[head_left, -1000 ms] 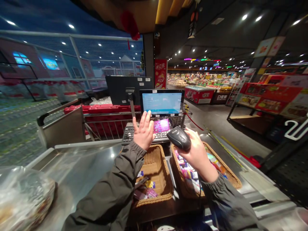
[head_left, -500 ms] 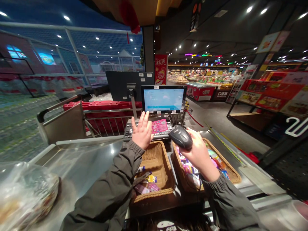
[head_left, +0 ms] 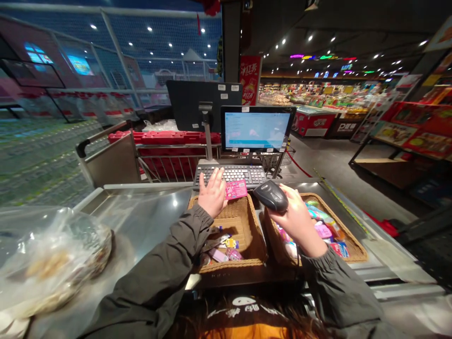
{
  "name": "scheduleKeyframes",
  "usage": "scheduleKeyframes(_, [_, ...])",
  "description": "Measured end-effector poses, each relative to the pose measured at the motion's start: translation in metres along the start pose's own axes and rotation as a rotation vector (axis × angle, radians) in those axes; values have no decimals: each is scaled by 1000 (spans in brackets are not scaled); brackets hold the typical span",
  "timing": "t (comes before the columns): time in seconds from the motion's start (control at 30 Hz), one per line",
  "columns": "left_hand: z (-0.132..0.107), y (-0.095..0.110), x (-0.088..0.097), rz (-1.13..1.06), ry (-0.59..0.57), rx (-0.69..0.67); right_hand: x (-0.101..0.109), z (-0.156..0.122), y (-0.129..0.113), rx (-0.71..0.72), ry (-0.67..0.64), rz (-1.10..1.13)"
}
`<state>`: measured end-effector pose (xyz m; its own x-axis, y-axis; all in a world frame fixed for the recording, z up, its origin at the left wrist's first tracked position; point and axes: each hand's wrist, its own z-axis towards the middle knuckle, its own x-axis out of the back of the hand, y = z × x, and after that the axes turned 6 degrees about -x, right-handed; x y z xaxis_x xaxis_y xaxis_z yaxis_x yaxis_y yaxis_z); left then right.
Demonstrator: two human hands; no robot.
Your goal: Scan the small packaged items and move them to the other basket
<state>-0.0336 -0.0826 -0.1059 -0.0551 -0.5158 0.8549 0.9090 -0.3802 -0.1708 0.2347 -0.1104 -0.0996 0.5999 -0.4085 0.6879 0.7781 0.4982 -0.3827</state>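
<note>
My left hand [head_left: 213,194] is over the near edge of the keyboard [head_left: 247,174], back of the hand upward and fingers stretched forward. It holds a flat pink packet [head_left: 236,189] on its thumb side; the thumb is hidden. My right hand [head_left: 295,214] is wrapped around a black handheld barcode scanner [head_left: 271,195], whose head points left toward the packet. Under my left wrist stands a wicker basket [head_left: 259,235] with several small packaged items in it. Beneath my right hand is a second wicker basket [head_left: 356,252] holding colourful packets [head_left: 323,230].
A lit screen [head_left: 257,129] stands behind the keyboard, with another monitor [head_left: 185,106] seen from behind. On the metal counter [head_left: 148,212] at left lies a clear plastic bag [head_left: 52,259] with food inside. A shopping cart [head_left: 169,162] stands beyond the counter.
My left hand and the pink packet have drawn back from over the keyboard to the basket's far edge. The scanner stays in my right hand, also nearer. The camera view has tilted down and turned left.
</note>
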Motion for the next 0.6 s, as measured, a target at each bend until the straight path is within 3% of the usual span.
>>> scheduleKeyframes(0.3, [-44,-1,-32,-26,-177,-41,-22,-9,-3,5,-60,46])
scheduleKeyframes(0.6, [-75,6,-75,-101,-493,-134,-30,-10,-6,9,-90,57])
